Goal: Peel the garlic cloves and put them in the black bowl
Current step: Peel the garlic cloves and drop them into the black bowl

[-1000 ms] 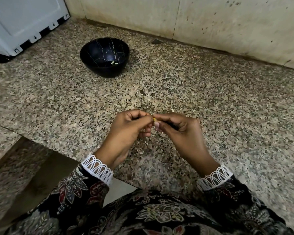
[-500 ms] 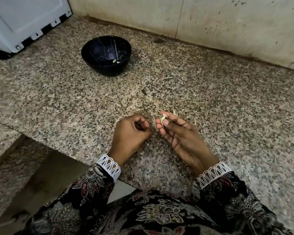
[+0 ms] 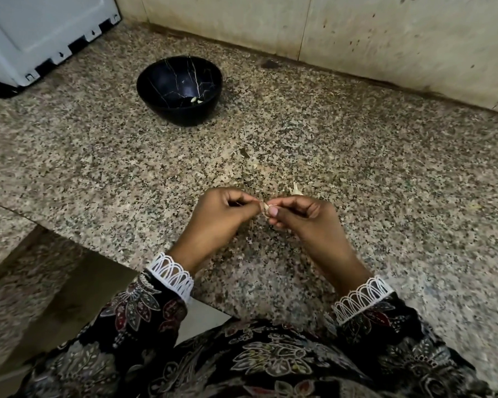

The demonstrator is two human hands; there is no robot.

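A small pale garlic clove sits between the fingertips of both hands, above the speckled granite counter. My left hand pinches it from the left and my right hand pinches it from the right. Most of the clove is hidden by the fingers. The black bowl with thin pale veins stands at the back left, well away from both hands, and holds two small peeled cloves. A scrap of garlic skin lies on the counter just behind my right hand.
A white appliance stands at the back left corner. A stained tiled wall runs along the counter's back. The counter's front edge cuts diagonally at the lower left, with a drop below it.
The hands parted half a second ago, the right one holding a pale scrap. They have come together again and both pinch the clove.
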